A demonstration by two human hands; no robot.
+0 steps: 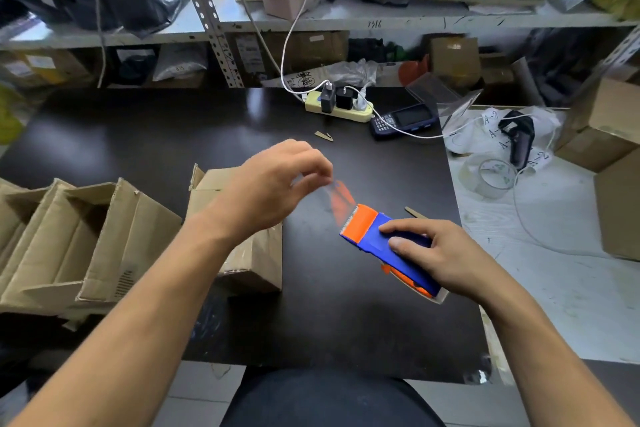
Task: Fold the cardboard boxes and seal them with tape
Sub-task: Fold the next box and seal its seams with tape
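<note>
Right hand (441, 253) is gripping the blue-and-orange tape dispenser (388, 243) above the dark table (346, 322) | left hand (277, 184) is pinching the clear tape end (337, 199), at 10 o'clock from the dispenser | small cardboard box (249, 253) is sitting under the left wrist | open boxes (79, 243) are lying at its 9 o'clock.

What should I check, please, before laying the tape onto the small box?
1. Tape end pinched by the left hand: ok, a clear strip runs from the fingers to the dispenser.
2. Dispenser held firmly: ok, the right hand grips its blue body.
3. Strip taut and unwrinkled: cannot tell, it is clear and blurred.
4. Small box flaps shut: cannot tell, the left arm hides the top; one flap sticks up at the far corner.
5. Box within reach: ok, it sits on the table under the left arm.
</note>
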